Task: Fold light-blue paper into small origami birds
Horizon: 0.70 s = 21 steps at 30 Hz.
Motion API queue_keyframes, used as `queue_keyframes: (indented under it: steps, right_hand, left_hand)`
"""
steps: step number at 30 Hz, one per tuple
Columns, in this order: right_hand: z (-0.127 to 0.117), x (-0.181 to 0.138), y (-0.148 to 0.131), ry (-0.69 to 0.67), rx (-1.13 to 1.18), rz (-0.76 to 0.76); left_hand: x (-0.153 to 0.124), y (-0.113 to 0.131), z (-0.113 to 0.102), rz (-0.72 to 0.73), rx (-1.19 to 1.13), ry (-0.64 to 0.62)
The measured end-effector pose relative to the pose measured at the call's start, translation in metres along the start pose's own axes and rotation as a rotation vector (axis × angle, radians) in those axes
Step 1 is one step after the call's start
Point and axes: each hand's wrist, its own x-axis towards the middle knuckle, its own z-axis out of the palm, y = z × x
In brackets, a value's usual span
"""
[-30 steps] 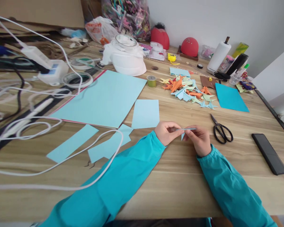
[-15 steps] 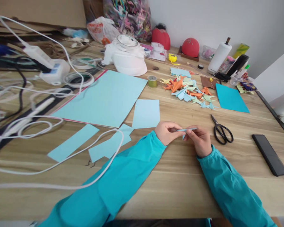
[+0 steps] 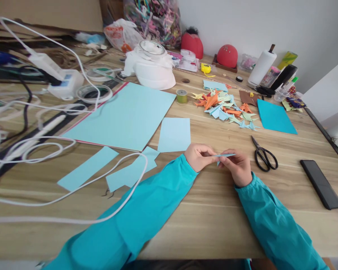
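Observation:
A small piece of folded light-blue paper (image 3: 225, 155) is held between my two hands, over the wooden table. My left hand (image 3: 199, 156) pinches its left end between thumb and fingers. From the other side my right hand (image 3: 237, 167) grips it, thumb in front and fingers behind, partly blurred. A light-blue paper square (image 3: 174, 135) lies just beyond my left hand. Black-handled scissors (image 3: 263, 154) rest to the right of my right hand. Farther back is a heap of folded paper cranes (image 3: 224, 107) in orange, blue, green and yellow.
A large light-blue sheet (image 3: 124, 116) and a paper strip (image 3: 87, 168) lie on the left. A white cable (image 3: 141, 176) loops over my left sleeve. A black phone (image 3: 321, 183) lies at right, bright blue paper (image 3: 276, 116) behind it, a thread spool (image 3: 181, 96) mid-table.
The right hand's fingers have shifted slightly along the folded paper, and more of its upper edge shows. The left hand stays nearly in place.

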Motion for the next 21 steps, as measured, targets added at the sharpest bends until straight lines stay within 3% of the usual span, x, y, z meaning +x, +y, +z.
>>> queue_keyframes:
  steps: [7, 16, 21]
  right_hand:
    - [-0.0002, -0.0003, 0.0012, -0.027, 0.01, 0.004]
    - [0.0005, 0.0018, 0.0008, 0.026, -0.069, -0.02]
    - [0.0002, 0.0011, 0.0011, 0.01, -0.052, -0.012]
  left_hand:
    - [0.001, -0.0047, -0.0001, 0.055, -0.027, -0.027]
    - [0.0012, 0.0042, 0.0038, -0.211, -0.212, -0.079]
    - [0.0042, 0.0007, 0.0036, -0.248, -0.222, -0.055]
